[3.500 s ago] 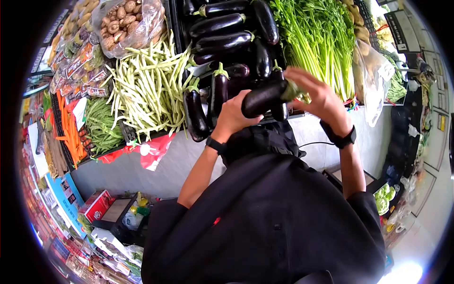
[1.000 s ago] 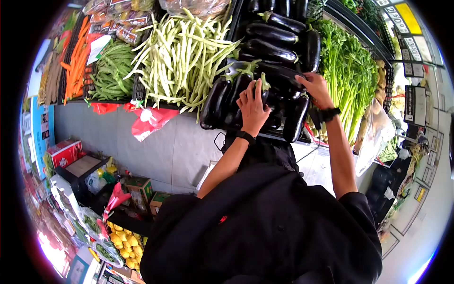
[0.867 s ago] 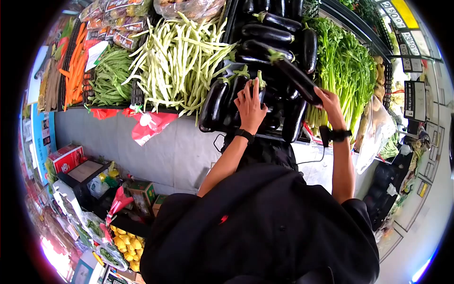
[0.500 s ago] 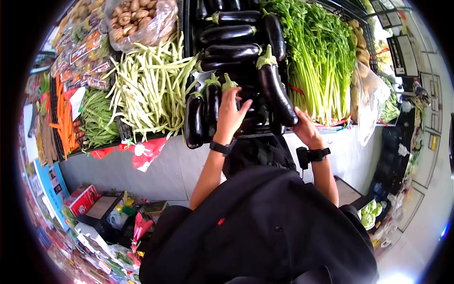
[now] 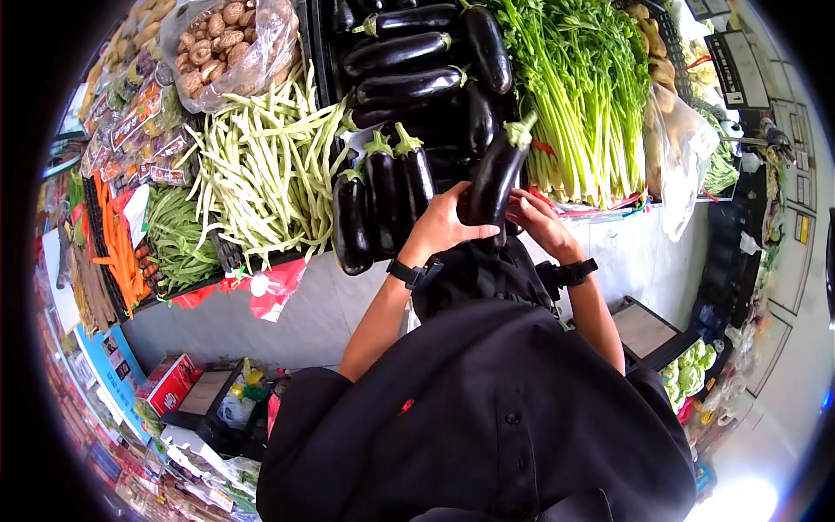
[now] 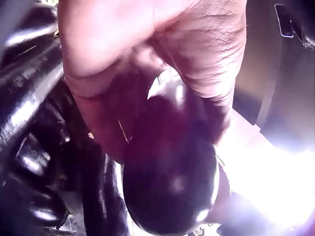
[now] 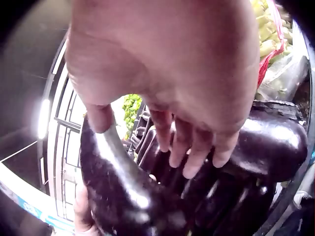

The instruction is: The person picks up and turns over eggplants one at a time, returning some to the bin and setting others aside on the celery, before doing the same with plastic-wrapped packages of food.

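In the head view, a glossy dark eggplant (image 5: 496,178) is tilted, with its green stem end up and to the right. My left hand (image 5: 439,228) grips its blunt lower end, thumb across the front; the left wrist view shows the palm curled over the eggplant (image 6: 170,201). My right hand (image 5: 544,228) is beside it on the right. In the right wrist view its thumb touches the eggplant (image 7: 123,177), while the other fingers (image 7: 192,162) hang loosely above other eggplants. Three eggplants (image 5: 383,196) stand in a row, stems up, left of my left hand.
Several more eggplants (image 5: 409,85) lie sideways behind, in a black crate (image 5: 323,61). Pale green beans (image 5: 265,165) adjoin it on the left, below bagged mushrooms (image 5: 228,43). Leafy celery (image 5: 591,122) borders the right side. A plastic bag (image 5: 683,165) hangs over the stall's front edge.
The eggplant's lower end has passed from my right hand to my left, its stem tipping rightward. My left hand has moved right, off the third standing eggplant, which now leans beside the other two.
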A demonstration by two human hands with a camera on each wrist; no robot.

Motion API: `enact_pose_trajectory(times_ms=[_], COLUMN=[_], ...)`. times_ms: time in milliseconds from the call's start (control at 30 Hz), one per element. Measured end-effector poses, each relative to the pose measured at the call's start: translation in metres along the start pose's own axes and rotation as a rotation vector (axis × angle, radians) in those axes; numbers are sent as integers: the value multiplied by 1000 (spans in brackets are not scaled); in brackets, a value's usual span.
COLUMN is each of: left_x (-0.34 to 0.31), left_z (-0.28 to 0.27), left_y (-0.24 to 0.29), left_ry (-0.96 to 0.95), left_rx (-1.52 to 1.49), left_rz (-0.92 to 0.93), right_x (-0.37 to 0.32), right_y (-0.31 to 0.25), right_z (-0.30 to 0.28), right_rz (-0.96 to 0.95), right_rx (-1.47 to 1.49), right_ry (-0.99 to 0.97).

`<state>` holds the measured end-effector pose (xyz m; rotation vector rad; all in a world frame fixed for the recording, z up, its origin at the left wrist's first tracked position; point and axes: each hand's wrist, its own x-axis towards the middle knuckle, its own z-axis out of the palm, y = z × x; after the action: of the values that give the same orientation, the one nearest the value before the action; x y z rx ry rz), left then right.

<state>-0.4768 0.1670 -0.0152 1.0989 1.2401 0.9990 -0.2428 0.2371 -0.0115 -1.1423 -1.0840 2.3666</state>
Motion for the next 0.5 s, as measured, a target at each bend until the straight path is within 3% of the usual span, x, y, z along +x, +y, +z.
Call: enact_pose_trajectory(times_ms=[100, 133, 233, 300, 367, 400, 500], left_x=[-4, -4, -9, -12, -24, -31, -53], left_z=[-5, -2, -5, -15, -19, -22, -40], left_y=[-10, -23, -30, -15, -22, -20, -15], left_ry=[-190, -181, -217, -213, -30, 73, 502], left_rx=[-153, -107, -133, 125, 330, 518, 274], left_rz=[-81, 55, 9, -246, -194, -165, -57], right_x=[6, 8, 20, 38, 47, 55, 69], right_y=[-3, 0, 4, 17, -2, 2, 3], right_z=[8, 10, 24, 17, 42, 44, 57], right_rz=[-9, 68, 37, 0, -83, -135, -139], right_rx=[17, -3, -15, -283, -679, -721, -945], right_ry=[-89, -50, -36, 142, 324, 348, 424])
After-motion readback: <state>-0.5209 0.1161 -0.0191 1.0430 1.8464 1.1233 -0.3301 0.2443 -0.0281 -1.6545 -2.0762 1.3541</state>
